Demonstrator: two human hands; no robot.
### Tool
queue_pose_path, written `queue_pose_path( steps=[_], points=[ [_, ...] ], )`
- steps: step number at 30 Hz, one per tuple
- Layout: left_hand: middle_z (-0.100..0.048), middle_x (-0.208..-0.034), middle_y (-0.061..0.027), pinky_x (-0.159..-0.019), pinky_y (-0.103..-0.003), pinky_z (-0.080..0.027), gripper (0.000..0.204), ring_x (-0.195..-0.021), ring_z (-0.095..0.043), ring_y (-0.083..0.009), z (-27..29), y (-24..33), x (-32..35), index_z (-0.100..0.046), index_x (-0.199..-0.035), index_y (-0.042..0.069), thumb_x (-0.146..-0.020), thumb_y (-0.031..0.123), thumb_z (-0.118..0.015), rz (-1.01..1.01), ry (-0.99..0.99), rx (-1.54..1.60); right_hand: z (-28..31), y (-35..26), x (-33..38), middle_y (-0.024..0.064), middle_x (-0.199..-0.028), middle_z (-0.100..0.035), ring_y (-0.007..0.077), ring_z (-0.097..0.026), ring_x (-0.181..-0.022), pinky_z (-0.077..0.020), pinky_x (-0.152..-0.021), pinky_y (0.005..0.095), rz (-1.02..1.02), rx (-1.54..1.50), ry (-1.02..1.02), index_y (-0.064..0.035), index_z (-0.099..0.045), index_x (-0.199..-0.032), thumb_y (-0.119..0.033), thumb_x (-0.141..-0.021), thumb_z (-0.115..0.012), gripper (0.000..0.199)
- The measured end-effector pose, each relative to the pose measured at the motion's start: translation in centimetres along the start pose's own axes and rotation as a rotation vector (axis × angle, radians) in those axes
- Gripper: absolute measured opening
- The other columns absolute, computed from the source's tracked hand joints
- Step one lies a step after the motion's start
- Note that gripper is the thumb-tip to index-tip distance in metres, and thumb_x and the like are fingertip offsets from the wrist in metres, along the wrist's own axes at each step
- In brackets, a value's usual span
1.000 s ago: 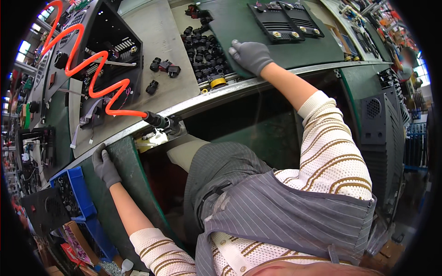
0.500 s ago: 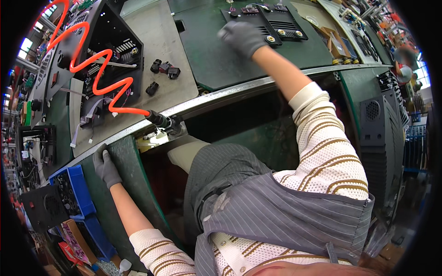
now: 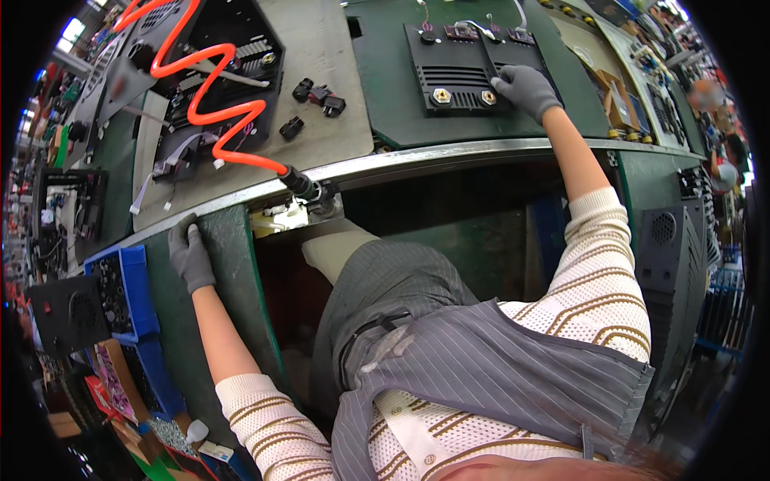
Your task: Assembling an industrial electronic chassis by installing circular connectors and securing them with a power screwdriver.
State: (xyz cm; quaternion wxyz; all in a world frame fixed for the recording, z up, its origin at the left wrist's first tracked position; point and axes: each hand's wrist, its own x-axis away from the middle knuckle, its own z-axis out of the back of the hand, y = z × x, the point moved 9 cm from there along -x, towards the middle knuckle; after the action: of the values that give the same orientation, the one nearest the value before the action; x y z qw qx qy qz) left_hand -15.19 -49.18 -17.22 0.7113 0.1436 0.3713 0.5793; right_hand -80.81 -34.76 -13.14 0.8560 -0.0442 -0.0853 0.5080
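Observation:
My right hand (image 3: 527,90), in a grey glove, has its fingers curled over the front of the right one of two black slotted panels (image 3: 526,51). What lies under those fingers is hidden. Close beside the fingertips, the left black panel (image 3: 451,74) has two brass fittings (image 3: 441,96) on its front edge. Connectors with thin wires sit along the panels' far edge. At the left, my left hand (image 3: 191,256), also gloved, rests on the green bench top (image 3: 228,248) near the metal edging. Its thumb stands apart from the fingers, and it holds nothing.
An orange coiled hose (image 3: 241,159) runs from above to a black coupling (image 3: 300,184) at the bench edge. Several small black parts (image 3: 325,99) lie beside an open black housing (image 3: 233,24). Blue bins (image 3: 138,293) stand at the left, a tall black case (image 3: 670,264) at the right.
My right hand has moved right, from the left panel to the right one. My left hand stays by the bench edge. The whole view has shifted somewhat.

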Motion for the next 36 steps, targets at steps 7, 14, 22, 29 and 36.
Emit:
queue_pose_path(
  steps=[7, 14, 22, 29, 36],
  points=[
    [-0.064, -0.101, -0.0123, -0.09, -0.035, -0.045, 0.018, -0.096, -0.06, -0.0255, 1.2, 1.6, 0.7, -0.068, -0.099, 0.006, -0.084, 0.011, -0.059, -0.061, -0.026, -0.099, -0.8, -6.8, -0.3, 0.0155, -0.093, -0.067, 0.0351, -0.062, -0.09, -0.0479, -0.08, 0.0437, 0.111, 0.039, 0.119, -0.0097, -0.066, -0.101, -0.039, -0.088, -0.052, 0.035],
    [-0.064, -0.095, -0.0093, -0.085, -0.038, -0.046, 0.019, -0.093, -0.059, -0.0298, 9.8, 7.9, 2.1, -0.068, -0.096, 0.014, -0.079, 0.013, -0.059, -0.24, 0.024, -0.315, -3.1, -0.9, -5.5, 0.02, -0.094, -0.065, 0.0366, -0.062, -0.088, -0.046, -0.076, 0.0428, 0.241, -0.047, 0.185, -0.0089, -0.063, -0.106, -0.04, -0.09, -0.052, 0.037],
    [-0.066, -0.097, -0.0096, -0.082, -0.039, -0.048, 0.021, -0.093, -0.061, -0.0278, 31.7, 2.5, 5.5, -0.068, -0.098, 0.013, -0.08, 0.012, -0.059, -0.103, 0.32, -0.842, -5.0, -0.3, -6.7, 0.022, -0.096, -0.063, 0.0394, -0.059, -0.091, -0.0453, -0.076, 0.042, 0.161, -0.02, 0.227, -0.0056, -0.06, -0.104, -0.04, -0.094, -0.048, 0.038],
    [-0.068, -0.102, -0.0123, -0.085, -0.038, -0.049, 0.031, -0.096, -0.065, -0.0259, 48.3, -12.1, 15.4, -0.067, -0.108, 0.012, -0.082, 0.027, -0.059, 0.607, 0.589, -0.861, -6.8, 2.6, -9.6, 0.0215, -0.099, -0.063, 0.0388, -0.059, -0.091, -0.0449, -0.078, 0.0391, 0.238, -0.106, 0.144, -0.0015, -0.058, -0.108, -0.038, -0.095, -0.047, 0.04],
    [-0.065, -0.111, -0.0157, -0.091, -0.039, -0.046, 0.05, -0.104, -0.062, -0.031, 47.3, -13.4, 16.4, -0.066, -0.112, 0.01, -0.084, 0.051, -0.057, 0.998, 0.3, -0.921, -7.3, 6.0, -11.3, 0.0217, -0.098, -0.063, 0.0361, -0.06, -0.092, -0.0443, -0.079, 0.0383, 0.237, -0.046, 0.132, -0.0011, -0.058, -0.108, -0.038, -0.095, -0.048, 0.04]
  ],
)
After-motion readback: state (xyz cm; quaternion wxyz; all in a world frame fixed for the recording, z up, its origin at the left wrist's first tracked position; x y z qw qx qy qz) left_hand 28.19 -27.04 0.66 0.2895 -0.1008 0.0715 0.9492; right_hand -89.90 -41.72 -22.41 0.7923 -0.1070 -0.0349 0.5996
